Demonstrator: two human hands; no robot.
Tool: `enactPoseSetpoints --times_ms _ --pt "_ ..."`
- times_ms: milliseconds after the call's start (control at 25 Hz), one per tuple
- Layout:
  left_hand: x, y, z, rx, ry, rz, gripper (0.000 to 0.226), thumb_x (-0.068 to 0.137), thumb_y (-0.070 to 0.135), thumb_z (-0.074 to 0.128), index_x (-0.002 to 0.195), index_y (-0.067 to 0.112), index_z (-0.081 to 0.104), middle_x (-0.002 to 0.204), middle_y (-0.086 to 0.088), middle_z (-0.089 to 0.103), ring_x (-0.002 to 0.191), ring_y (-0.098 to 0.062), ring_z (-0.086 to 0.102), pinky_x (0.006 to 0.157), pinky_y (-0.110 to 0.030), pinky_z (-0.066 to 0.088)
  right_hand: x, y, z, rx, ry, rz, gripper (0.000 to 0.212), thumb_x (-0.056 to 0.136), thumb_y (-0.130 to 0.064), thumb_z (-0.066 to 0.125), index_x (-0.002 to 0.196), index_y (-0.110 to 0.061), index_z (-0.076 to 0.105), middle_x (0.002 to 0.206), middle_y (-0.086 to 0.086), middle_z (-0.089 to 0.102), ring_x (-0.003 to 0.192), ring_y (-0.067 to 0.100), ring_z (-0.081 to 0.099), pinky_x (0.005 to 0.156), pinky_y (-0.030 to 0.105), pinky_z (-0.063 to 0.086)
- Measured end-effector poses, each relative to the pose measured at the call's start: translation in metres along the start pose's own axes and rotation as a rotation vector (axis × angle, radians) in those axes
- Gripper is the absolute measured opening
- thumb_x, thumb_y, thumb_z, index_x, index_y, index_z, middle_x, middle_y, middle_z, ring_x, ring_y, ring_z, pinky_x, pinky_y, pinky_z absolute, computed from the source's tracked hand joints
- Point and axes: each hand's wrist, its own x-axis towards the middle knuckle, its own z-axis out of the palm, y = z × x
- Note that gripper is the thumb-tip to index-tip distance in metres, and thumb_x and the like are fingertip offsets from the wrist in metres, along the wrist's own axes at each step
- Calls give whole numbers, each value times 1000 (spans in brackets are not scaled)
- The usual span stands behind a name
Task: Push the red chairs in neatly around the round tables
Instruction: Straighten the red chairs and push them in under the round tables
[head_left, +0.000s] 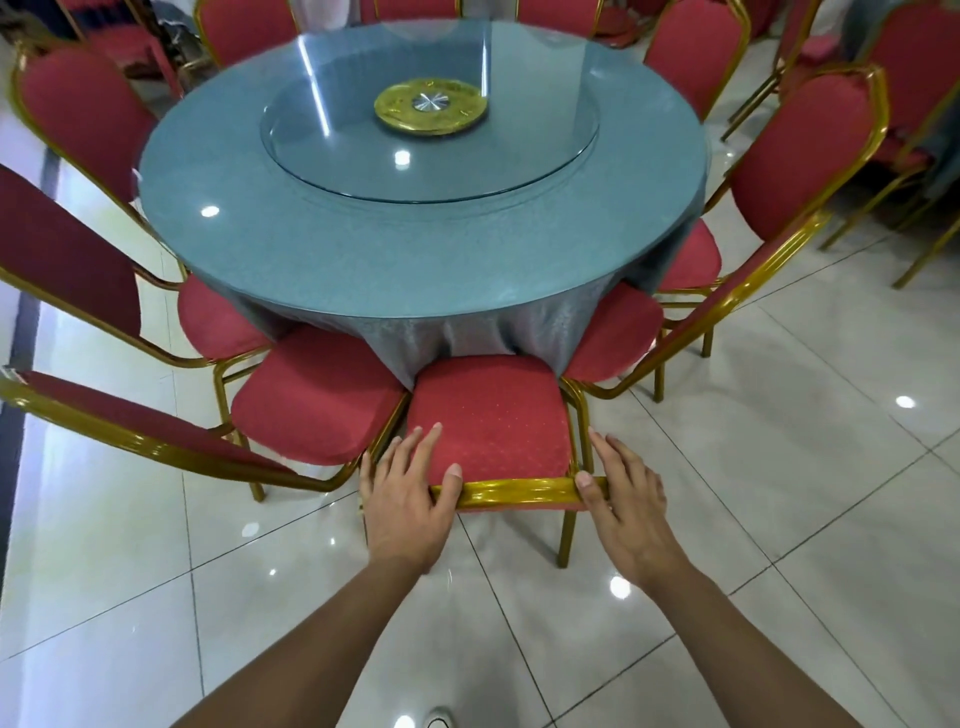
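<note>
At the far left, a red chair (78, 249) stands with its back toward the camera, its seat partly under the round desk (415, 228). Just below it another red chair with a gold frame (311, 395) has its seat angled toward the grey-blue cloth (467, 332) that hangs from the desk edge. The left hand (410, 499) rests on the top rail of the middle chair (488, 410), thumb over the gold rail (519, 491) and fingers spread forward down the left side of the chair's back, loosely holding it. This chair faces the desk squarely and its seat front touches the hanging cloth, tucked under the desk rim. On the desk lies a glass turntable (431, 150) with a gold disc (431, 106) in its middle. The right hand (623, 499) holds the right end of the same rail, thumb on top and fingers reaching down along the frame. To the right, two more red chairs (779, 171) sit with seats pushed against the cloth. All stand on a glossy white tiled floor (779, 467).
</note>
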Motion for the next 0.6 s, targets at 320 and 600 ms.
enactPoseSetpoints --times_ms 320,600 --pt "3 32 25 -20 74 -73 64 95 64 20 153 42 35 156 12 42 151 -16 27 123 -51 20 33 30 -24 12 -49 -75 58 94 -80 15 150 -67 4 166 -19 9 152 11 14 125 57 4" --pt "24 69 52 11 158 -106 64 95 63 24 152 39 39 151 9 49 149 -19 31 121 -50 22 83 53 -58 -47 -82 -114 57 91 -84 13 146 -71 1 168 -14 8 145 -2 13 125 58 7"
